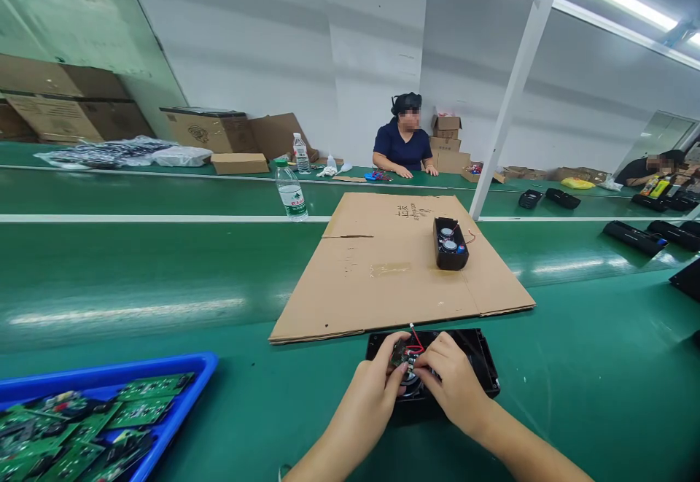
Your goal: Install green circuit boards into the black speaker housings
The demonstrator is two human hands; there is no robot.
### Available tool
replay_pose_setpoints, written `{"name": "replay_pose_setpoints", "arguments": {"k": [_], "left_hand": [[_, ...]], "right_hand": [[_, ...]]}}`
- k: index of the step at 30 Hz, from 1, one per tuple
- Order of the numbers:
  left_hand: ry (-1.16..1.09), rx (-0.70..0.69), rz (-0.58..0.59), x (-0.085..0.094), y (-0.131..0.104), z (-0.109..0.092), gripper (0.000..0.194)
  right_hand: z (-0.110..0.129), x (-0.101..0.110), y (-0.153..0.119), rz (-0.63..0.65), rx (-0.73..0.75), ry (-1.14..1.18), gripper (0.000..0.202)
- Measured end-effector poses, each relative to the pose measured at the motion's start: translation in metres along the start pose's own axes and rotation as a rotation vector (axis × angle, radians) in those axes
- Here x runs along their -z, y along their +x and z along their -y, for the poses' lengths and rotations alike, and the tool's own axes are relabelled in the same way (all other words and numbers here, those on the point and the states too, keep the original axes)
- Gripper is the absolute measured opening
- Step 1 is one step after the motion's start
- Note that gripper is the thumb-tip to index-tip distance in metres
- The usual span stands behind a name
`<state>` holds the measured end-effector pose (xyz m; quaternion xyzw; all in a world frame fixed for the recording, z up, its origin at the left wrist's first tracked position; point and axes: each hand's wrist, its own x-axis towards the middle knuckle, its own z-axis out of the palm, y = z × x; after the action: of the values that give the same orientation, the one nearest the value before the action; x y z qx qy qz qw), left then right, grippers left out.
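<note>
A black speaker housing (475,354) lies in front of me on the green bench, at the near edge of a cardboard sheet. Above it, my left hand (383,372) grips a small circuit board (398,353) between thumb and fingers. My right hand (451,376) is closed in a pinch at the board's right side, near red wires (415,347); what exactly is between those fingertips is too small to make out. Part of a round speaker (411,387) shows in the housing below the hands, partly hidden by them.
A blue tray (211,369) of green circuit boards stands at the left. On the cardboard sheet (350,292) sits another open black housing (451,259) with two speakers. Beyond are a water bottle (292,194), a white post (514,95) and a person (402,143) across the bench.
</note>
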<state>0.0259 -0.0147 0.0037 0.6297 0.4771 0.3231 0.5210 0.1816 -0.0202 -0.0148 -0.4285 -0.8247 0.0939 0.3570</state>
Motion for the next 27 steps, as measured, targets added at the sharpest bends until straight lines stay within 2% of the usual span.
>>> {"name": "replay_pose_setpoints", "arguments": {"k": [4,9,11,14,18,24,27], "left_hand": [[-0.031,-0.030,0.048,0.002,-0.004,-0.008,0.026],[-0.047,-0.062,0.048,0.002,-0.004,-0.010,0.021],[-0.036,-0.070,0.054,0.003,-0.004,-0.010,0.020],[-0.003,-0.084,0.080,0.006,-0.003,-0.009,0.020],[-0.010,-0.090,0.082,0.005,-0.002,-0.008,0.019],[-0.063,-0.107,0.033,0.001,-0.003,-0.007,0.018],[-0.044,-0.092,0.018,0.003,-0.004,-0.009,0.018]], "right_hand": [[0.001,-0.004,-0.003,-0.021,-0.037,-0.043,0.022],[0.001,-0.014,-0.011,-0.136,-0.045,-0.153,0.028],[0.000,-0.015,-0.012,-0.151,-0.103,-0.134,0.024],[-0.001,-0.012,-0.009,-0.102,-0.206,-0.068,0.016],[-0.002,-0.007,-0.005,0.004,-0.164,-0.089,0.018],[-0.003,-0.009,-0.006,-0.057,-0.137,-0.101,0.022],[-0.003,-0.008,-0.005,-0.042,-0.185,-0.025,0.017]]}}
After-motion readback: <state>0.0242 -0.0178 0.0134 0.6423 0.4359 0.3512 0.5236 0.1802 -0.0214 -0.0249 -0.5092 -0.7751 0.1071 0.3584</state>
